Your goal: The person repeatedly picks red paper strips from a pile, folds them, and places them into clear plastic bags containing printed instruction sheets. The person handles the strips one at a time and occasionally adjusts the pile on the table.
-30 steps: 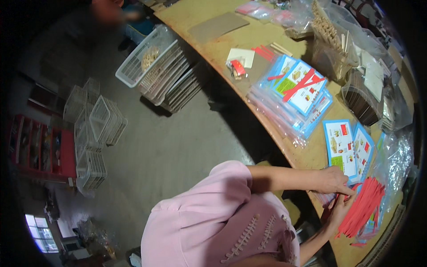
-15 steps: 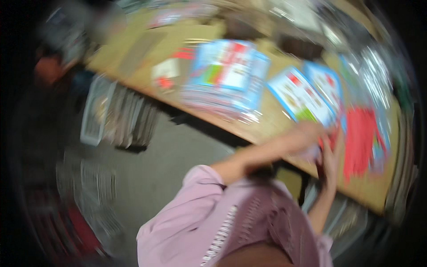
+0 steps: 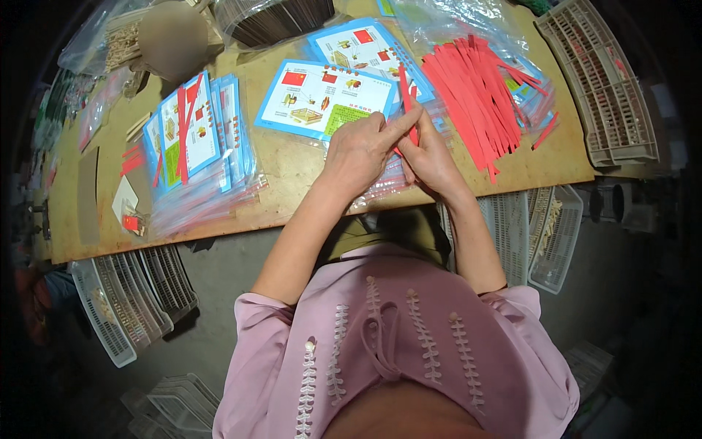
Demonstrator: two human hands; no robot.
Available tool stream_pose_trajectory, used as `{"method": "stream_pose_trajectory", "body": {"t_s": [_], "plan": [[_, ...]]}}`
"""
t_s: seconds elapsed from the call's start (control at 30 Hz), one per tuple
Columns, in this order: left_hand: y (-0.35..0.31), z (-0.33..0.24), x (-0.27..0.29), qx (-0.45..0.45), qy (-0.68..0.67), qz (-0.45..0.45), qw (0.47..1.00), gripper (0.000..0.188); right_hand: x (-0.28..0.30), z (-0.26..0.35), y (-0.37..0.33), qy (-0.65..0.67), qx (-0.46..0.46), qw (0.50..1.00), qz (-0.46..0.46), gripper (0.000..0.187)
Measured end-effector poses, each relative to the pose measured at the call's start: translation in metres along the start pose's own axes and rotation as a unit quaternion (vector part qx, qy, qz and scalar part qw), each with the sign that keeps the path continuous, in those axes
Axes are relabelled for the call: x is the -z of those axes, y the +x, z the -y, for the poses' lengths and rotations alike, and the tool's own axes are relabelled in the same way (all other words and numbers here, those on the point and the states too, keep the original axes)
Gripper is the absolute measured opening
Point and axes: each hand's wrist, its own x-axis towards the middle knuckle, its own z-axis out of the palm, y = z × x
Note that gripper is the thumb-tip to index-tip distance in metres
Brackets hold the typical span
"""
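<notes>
Both hands meet at the near side of the wooden table. My right hand (image 3: 433,159) is closed round thin red strips (image 3: 404,89) that stick up between the fingers. My left hand (image 3: 357,152) is closed too, its finger and thumb pinching at the strips beside the right hand; its fingertips are partly hidden. Beneath the hands lie clear plastic bags. Just beyond the left hand is a blue-bordered printed card (image 3: 322,99), with another card (image 3: 365,45) partly behind it. A thick fan of loose red strips (image 3: 472,102) lies right of the hands.
To the left sits a stack of bagged cards (image 3: 197,139) with red strips on top. A cream plastic crate (image 3: 603,88) stands at the table's right end. Dark stacked pieces (image 3: 278,18) lie at the back. White crates (image 3: 121,307) stand below the table edge (image 3: 241,233).
My view has turned, and the blur of the earlier frame is gone. My hands remain together near the red strips, which now stand up plainly between the fingers.
</notes>
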Motion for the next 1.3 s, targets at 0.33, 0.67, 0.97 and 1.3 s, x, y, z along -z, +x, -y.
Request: {"method": "stream_pose_trajectory", "body": {"t_s": [0.33,0.67,0.97,1.3], "plan": [[-0.004,0.005,0.000,-0.002,-0.031,0.026,0.999,0.037,-0.002,0.000,-0.004,-0.001,0.063,0.998,-0.003,0.068],[-0.012,0.014,0.013,0.072,-0.078,-0.163,0.981,0.033,0.007,-0.004,-0.004,0.083,0.014,0.996,0.003,0.019],[-0.048,0.006,0.023,-0.013,-0.037,-0.141,0.989,0.023,-0.005,-0.005,0.000,0.081,-0.061,0.995,0.019,0.024],[-0.056,0.006,0.027,-0.032,-0.074,-0.126,0.989,0.021,-0.008,0.000,0.001,0.093,-0.093,0.990,0.052,0.020]]}}
